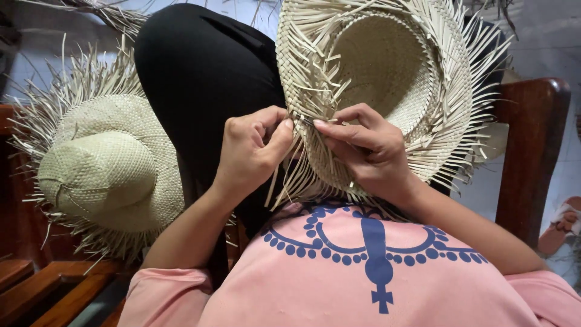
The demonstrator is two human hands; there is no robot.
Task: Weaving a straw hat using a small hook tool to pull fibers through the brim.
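Observation:
A pale woven straw hat (387, 66) lies upside down on my lap, its hollow crown facing me and loose straw strips fringing the brim. My left hand (251, 151) pinches straw strips at the near left edge of the brim between thumb and fingers. My right hand (366, 148) grips the brim just beside it, fingers pressed on the weave and thumb meeting the left hand's fingertips. My raised knee in black trousers (200, 79) stands behind the left hand.
A second straw hat (106, 166) with an unfinished fringed brim rests crown-up on the wooden seat at the left. A dark wooden chair arm (532, 145) rises at the right. My pink shirt (363, 272) fills the bottom.

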